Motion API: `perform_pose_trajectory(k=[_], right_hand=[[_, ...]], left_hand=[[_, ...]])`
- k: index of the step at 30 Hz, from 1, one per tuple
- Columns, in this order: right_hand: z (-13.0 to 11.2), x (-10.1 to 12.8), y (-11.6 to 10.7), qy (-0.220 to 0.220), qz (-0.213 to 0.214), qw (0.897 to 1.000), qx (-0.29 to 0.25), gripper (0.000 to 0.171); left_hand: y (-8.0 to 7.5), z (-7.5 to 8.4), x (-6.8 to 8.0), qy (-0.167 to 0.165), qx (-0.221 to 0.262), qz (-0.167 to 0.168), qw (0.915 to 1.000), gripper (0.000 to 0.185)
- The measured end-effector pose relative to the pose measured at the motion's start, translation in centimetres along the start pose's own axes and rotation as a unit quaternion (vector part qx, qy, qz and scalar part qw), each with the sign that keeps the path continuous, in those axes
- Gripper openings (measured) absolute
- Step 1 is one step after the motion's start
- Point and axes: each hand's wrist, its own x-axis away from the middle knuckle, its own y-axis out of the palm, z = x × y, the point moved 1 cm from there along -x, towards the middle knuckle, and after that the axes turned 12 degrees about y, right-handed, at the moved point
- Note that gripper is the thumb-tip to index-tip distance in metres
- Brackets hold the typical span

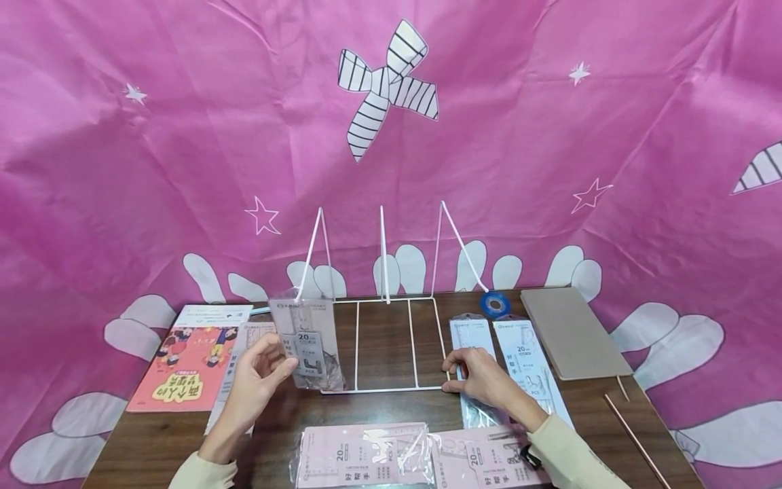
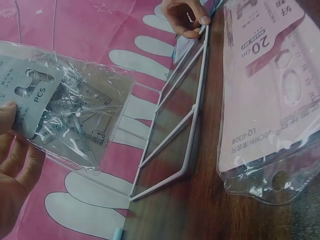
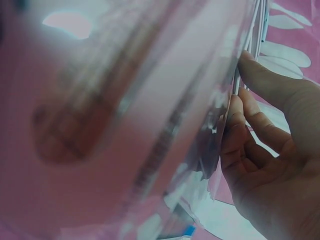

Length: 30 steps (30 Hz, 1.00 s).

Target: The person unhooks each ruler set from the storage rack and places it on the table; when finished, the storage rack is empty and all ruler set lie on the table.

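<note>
Head view: nearest the person, two pink ruler-set packets (image 1: 421,456) lie side by side at the table's front edge. Just beyond, the left hand (image 1: 256,384) holds a grey ruler-set packet (image 1: 305,343) upright, thumb and curled fingers pinching its lower left edge, over the left end of the white wire rack (image 1: 385,343). The right hand (image 1: 479,377) rests at the rack's front right corner, fingers curled round the wire and pinching it, as the right wrist view also shows. Under that hand lie two blue-white packets (image 1: 525,360). Left of the rack sits a red booklet (image 1: 186,367). Farther back are a brown board (image 1: 571,333) and a blue tape roll (image 1: 495,304), then the pink backdrop (image 1: 183,136).
</note>
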Motion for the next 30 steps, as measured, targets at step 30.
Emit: perform_pose_trajectory(k=[30], right_hand=[[0.0,0.0,-0.1,0.006,-0.004,1.000,-0.004,0.025]], left_hand=[[-1.5,0.7,2.5,0.010,0.029,0.017,0.9994,0.028]])
